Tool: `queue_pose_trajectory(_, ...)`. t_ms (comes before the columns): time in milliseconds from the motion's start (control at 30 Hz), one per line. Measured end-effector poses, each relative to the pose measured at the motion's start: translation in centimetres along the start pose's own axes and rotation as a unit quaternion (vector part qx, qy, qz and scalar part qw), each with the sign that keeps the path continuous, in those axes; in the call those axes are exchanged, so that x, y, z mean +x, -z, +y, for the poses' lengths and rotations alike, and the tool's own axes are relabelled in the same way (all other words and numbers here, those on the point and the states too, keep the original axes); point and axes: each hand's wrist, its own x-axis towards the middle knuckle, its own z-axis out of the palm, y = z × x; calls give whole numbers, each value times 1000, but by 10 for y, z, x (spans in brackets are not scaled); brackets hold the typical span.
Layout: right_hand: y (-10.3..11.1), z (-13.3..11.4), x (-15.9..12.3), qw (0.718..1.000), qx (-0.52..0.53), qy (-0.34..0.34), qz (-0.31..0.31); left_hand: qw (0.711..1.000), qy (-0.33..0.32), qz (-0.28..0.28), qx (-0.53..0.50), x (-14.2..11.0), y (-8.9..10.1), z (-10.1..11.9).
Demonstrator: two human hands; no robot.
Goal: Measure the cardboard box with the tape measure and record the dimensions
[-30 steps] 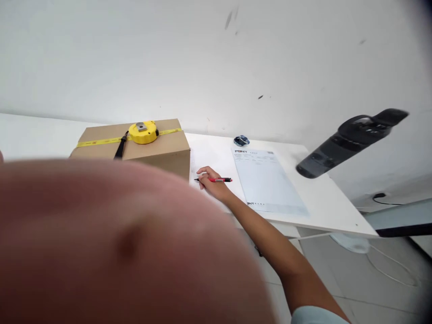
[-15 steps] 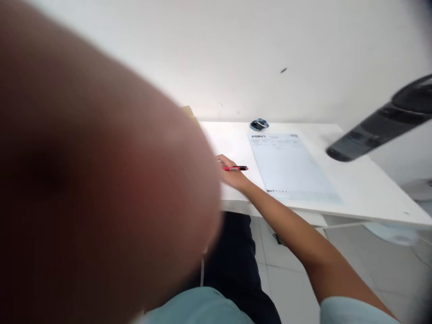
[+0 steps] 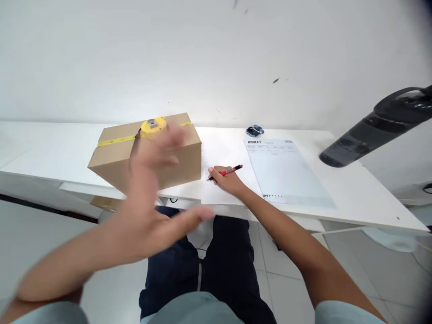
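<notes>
My right hand (image 3: 227, 180) grips a red and black pen (image 3: 232, 170), its tip down over a white sheet of paper (image 3: 224, 148) on the desk. Raised in the air, my left hand (image 3: 151, 202) holds nothing; its fingers are spread and a little blurred. Behind it sits a brown cardboard box (image 3: 184, 162), partly hidden by the hand. On the box lies a yellow tape measure (image 3: 153, 127) with a dark strap, on a line of yellow tape (image 3: 116, 140). Right of the paper is a pale blue printed sheet (image 3: 286, 171) with header text.
A small blue patterned item (image 3: 254, 131) lies near the back of the white desk (image 3: 357, 189). At the right a dark bottle-like cylinder (image 3: 367, 128) slants into view. Another brown carton (image 3: 104, 202) shows below the desk edge. A white wall stands behind.
My left hand has dropped from right in front of the camera to above my lap, uncovering the box and tape measure. The right hand stays at the paper with the pen.
</notes>
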Motion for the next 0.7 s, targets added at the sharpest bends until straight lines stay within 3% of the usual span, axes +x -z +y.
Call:
queue_pose_trajectory(100, -3, 2, 0, 999, -19, 5, 30, 994, -34, -104, 11, -31, -73, -29)
queue_pose_trajectory(200, -5, 7, 2, 999, -29, -1, 41, 990, 2, -99, 100, -61, -145, -67)
queue_pose_trajectory(267, -5, 10, 3, 999, -34, -8, 37, 990, 14, -91, 103, -74, -174, -83)
queue_pose_trajectory(433, -4, 10, 2, 999, -30, -17, 31, 997, 49, -12, 61, -83, -199, -97)
queue_pose_trajectory(533, -4, 9, 2, 1000, -26, -12, 12, 995, 44, 45, 79, -83, -209, -102)
queue_pose_trajectory(700, -4, 8, 2, 999, -29, -17, 25, 992, 23, 94, 83, -81, -220, -109)
